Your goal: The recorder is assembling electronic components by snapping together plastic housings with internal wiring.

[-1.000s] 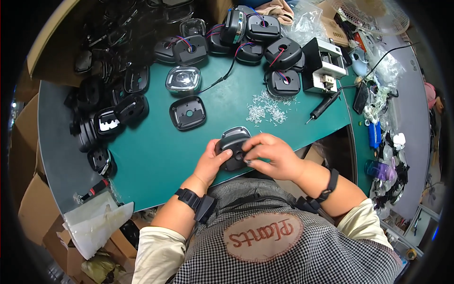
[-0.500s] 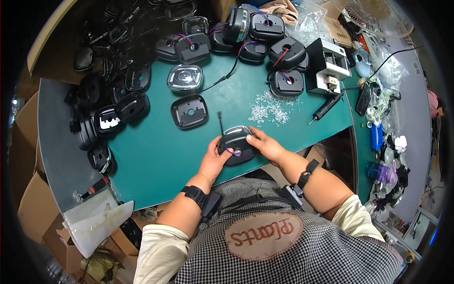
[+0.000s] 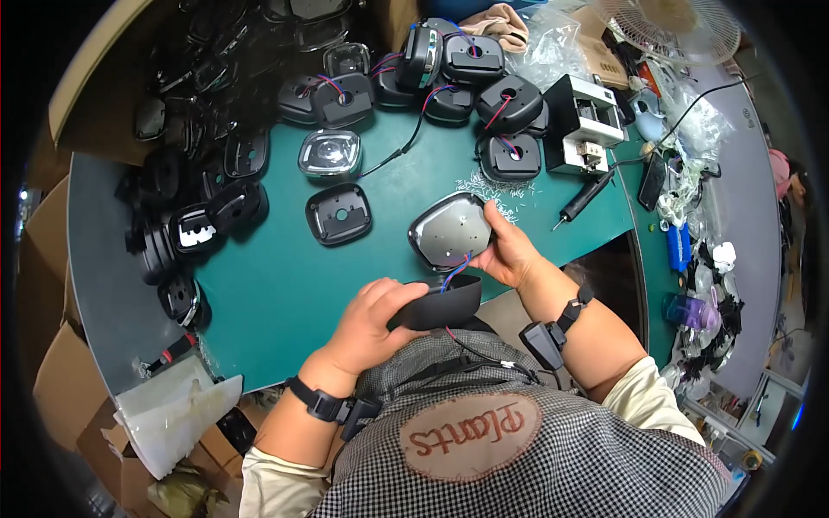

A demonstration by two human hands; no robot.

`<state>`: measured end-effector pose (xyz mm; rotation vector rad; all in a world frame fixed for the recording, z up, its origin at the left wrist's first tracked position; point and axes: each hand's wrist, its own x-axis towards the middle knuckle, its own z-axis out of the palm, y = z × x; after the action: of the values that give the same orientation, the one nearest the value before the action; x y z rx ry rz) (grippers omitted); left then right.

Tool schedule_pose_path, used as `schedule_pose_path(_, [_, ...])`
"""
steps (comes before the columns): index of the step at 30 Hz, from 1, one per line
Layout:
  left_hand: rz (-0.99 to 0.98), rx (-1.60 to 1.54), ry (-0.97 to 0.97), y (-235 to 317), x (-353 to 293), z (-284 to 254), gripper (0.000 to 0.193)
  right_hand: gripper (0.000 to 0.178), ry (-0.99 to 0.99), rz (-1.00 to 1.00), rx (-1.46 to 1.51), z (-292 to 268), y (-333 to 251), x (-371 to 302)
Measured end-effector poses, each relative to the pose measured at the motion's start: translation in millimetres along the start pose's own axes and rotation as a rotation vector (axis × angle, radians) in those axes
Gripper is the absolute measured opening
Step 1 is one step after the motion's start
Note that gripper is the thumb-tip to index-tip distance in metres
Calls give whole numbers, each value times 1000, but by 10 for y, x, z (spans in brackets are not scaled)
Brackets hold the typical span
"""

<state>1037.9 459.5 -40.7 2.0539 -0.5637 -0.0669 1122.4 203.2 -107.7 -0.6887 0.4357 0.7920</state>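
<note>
Black housing (image 3: 451, 308) crosswise, open side away

Wears apron (image 3: 604, 453), fine blk & wht check, w/ a dk. cord (image 3: 432, 369) across it. Oval patch (image 3: 471, 438) on the front: pale pinkish, brownish edge, reddish script lettering, upside down in this view. L sleeve (image 3: 281, 486) & R sleeve (image 3: 643, 399) cream, plain, loose, wrinkled, both ending well above the wrist. L hand (image 3: 376, 324) & R hand (image 3: 511, 248) bare. L strap (image 3: 313, 397) blk w/ blk buckle, plus dk. boxy L module (image 3: 358, 417). R strap (image 3: 573, 309) approx. same: blk, narrow, w/ dk. rectangular R module (image 3: 542, 344).
</note>
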Motion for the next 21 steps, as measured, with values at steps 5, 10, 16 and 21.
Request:
schedule_pose_path(5, [-48,-140,-17,64,29,-71,73,58,-89,-95,148,264,-46,-111])
schedule_pose_path(10, [-383,-799,131,250,229,-22,69,49,-235,-184,62,491,-31,-309])
schedule_pose_path(16, [-354,-961,284,255,278,61,57,59,-273,-150,-13,592,-65,-426])
schedule_pose_path(21, [-351,-622,365,253,309,109,54,55,-249,-271,-51,663,4,-498])
